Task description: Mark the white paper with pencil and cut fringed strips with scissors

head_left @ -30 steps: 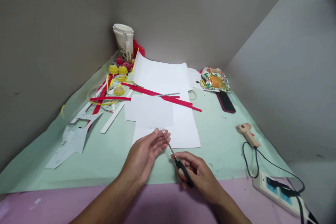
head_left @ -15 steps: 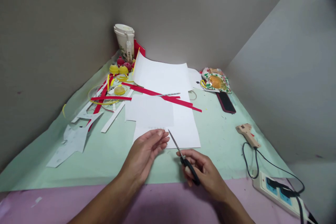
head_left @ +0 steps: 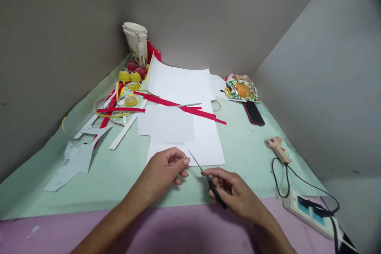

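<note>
The right hand [head_left: 235, 193], fingers curled, grips the scissors [head_left: 210, 183] by their black handle, above the near edge of the green counter [head_left: 244, 147]. Their long axis slants, tip pointing away from that edge and leftward. The left hand [head_left: 163, 170] half-curls beside the tip; whether it pinches anything, I cannot tell.

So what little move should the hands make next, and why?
I'd probably ease the scissors slightly away from the left hand, because the right hand holds them with their tips looking very near the left hand's fingers.
</note>
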Motion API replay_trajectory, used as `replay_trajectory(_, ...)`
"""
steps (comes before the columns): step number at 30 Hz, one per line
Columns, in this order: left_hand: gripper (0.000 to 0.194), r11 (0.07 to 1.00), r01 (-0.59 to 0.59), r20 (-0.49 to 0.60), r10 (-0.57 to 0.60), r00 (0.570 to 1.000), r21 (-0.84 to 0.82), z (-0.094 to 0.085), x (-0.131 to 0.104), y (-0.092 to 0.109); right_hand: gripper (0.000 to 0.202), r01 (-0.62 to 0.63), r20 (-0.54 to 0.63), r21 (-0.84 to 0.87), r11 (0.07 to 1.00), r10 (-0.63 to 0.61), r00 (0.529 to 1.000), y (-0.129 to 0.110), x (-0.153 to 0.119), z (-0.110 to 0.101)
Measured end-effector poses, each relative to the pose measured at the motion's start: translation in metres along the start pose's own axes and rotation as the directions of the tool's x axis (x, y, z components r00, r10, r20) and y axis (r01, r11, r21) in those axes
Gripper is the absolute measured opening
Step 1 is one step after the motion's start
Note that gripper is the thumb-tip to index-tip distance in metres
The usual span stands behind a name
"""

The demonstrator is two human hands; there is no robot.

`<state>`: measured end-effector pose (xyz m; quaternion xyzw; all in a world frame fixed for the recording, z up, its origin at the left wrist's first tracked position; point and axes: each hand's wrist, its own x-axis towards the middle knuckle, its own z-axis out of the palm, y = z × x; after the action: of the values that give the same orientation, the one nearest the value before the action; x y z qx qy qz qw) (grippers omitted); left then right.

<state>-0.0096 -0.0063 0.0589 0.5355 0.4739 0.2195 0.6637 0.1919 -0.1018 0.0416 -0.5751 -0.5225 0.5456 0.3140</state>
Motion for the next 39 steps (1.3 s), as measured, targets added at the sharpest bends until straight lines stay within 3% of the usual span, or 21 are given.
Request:
replay_trajectory(8, 0.013, 0.998, 0.018, 0.010, -0.019, 1.000, 0.065, -0.005, 0.000, 0.002, 0.038, 0.000, 0.032, -0.098, 0.995, 0.003, 0.999, -0.004, -0.002, -0.003)
replay_trajectory(14, 0.014, 0.999, -0.021, 0.009, 0.021, 1.000, -0.034, -0.011, 0.001, -0.008, 0.037, -0.003, 0.046, -0.111, 0.994, 0.008, 0.999, -0.004, 0.001, -0.003)
replay_trajectory(20, 0.017, 0.986, 0.065, -0.008, -0.067, 0.998, -0.150, -0.010, 0.002, -0.011, 0.038, 0.014, 0.006, -0.065, 0.998, -0.013, 1.000, 0.004, 0.004, -0.006)
replay_trajectory(26, 0.023, 0.981, 0.101, -0.035, -0.108, 0.993, -0.167, -0.008, 0.005, -0.015, 0.039, 0.016, -0.052, -0.033, 0.999, -0.017, 0.998, 0.017, 0.004, -0.008)
replay_trajectory(39, 0.026, 0.971, 0.117, -0.041, -0.129, 0.991, -0.209, -0.006, 0.005, -0.014, 0.036, 0.013, -0.026, -0.035, 0.999, -0.014, 1.000, 0.015, 0.001, -0.005)
